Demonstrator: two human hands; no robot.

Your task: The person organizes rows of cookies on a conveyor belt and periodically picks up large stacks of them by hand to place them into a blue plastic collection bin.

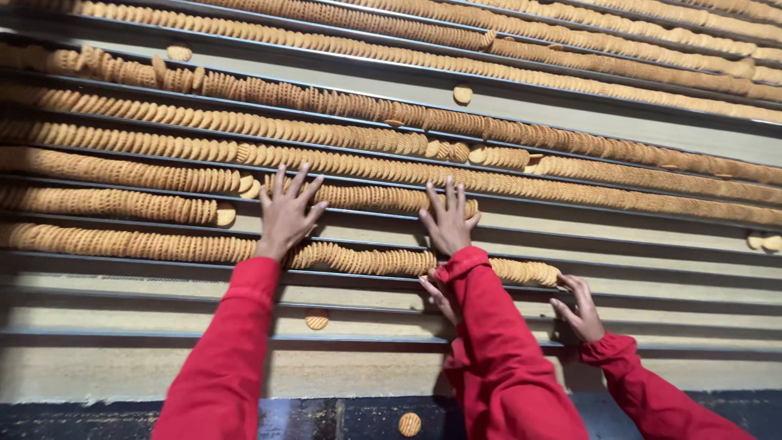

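Note:
Long rows of round ridged tan biscuits [122, 173] stand on edge in metal lanes that run across the view. My left hand [285, 213] lies flat with fingers spread at the left end of a short run of biscuits [371, 196]. At the right end of the same run my right hand [448, 218] also lies flat with fingers spread. Both of my sleeves are red. Neither hand grips anything. Just below my hands another row of biscuits [366, 261] runs across.
A co-worker in red sleeves has one hand [580, 308] at the right end of the lower row and another hand [441, 298] partly hidden behind my right arm. Loose biscuits [317, 319] lie flat in lanes, one [410, 424] on the dark front ledge.

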